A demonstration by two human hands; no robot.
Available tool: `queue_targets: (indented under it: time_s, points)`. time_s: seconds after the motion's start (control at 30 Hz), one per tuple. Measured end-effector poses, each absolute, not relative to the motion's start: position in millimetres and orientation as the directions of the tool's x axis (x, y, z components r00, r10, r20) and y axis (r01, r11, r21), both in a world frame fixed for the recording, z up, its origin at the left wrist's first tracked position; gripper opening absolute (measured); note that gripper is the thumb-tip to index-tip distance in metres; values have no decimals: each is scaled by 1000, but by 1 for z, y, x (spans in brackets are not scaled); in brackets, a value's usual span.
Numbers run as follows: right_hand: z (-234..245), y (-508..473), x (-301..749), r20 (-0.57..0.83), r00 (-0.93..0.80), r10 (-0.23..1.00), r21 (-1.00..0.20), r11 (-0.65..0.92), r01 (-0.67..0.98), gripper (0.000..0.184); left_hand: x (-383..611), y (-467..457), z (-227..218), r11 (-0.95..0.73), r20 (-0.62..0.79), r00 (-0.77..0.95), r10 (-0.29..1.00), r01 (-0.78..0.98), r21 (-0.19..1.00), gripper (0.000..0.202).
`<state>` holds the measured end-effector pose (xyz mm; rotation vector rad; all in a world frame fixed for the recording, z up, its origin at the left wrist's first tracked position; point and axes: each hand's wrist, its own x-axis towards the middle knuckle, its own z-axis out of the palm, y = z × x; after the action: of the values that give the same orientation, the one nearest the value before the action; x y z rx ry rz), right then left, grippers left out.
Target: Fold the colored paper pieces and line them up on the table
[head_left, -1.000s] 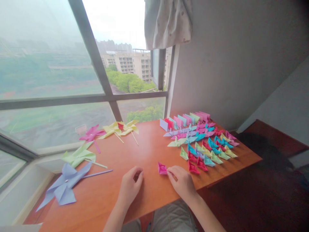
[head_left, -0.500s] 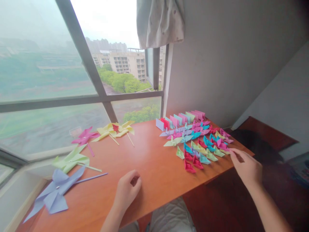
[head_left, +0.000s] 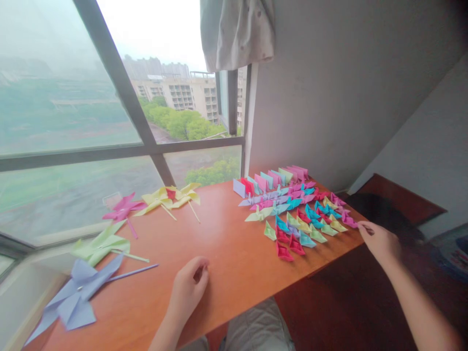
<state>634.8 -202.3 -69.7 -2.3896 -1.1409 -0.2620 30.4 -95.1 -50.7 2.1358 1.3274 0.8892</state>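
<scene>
My right hand (head_left: 382, 241) reaches to the table's right edge, thumb and forefinger pinched at the tip of a magenta paper boat (head_left: 350, 222). That boat sits at the right end of several rows of folded paper boats, among them a yellow boat (head_left: 338, 225) and a red boat (head_left: 284, 252). My left hand (head_left: 188, 287) rests on the wooden table (head_left: 234, 258) with its fingers curled in and the thumb against them. Nothing shows inside it. Behind the boats lie rows of folded paper cranes (head_left: 261, 213).
Folded cards, including a lilac card (head_left: 239, 188), stand in a line at the back. Paper pinwheels lie to the left: purple (head_left: 78, 292), green (head_left: 100, 246), pink (head_left: 124, 208) and yellow (head_left: 155, 201). A window (head_left: 84, 156) borders the table, and a wall (head_left: 303, 97) rises behind it.
My right hand has shifted slightly right, and the magenta boat's tip at its fingers shows more clearly. The view has moved a little; my left hand stays curled on the table.
</scene>
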Motion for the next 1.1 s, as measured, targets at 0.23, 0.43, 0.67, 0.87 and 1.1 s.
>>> queue_targets:
  time_s: [0.23,0.43,0.67,0.87,1.1]
  points:
    - [-77,-196,643,351,597,722,-313,-511,801,31,30,-95,-52,-433,262,350,899,626,649,13]
    - [-62,-200,627,424,621,659,-346,-516,784,32,31,-96,-49,-430,260,347,901,633,644,14]
    - [-36,-178,538,593,487,641,-377,-314,871,37,32,-98,-50,-385,232,314,920,627,677,19]
    - [-32,-149,474,634,277,722,-349,-53,936,34,32,-102,-47,-349,205,296,933,606,715,27]
    - [-54,-159,544,544,516,662,-403,-333,852,39,28,-101,-48,-360,193,327,925,594,720,29]
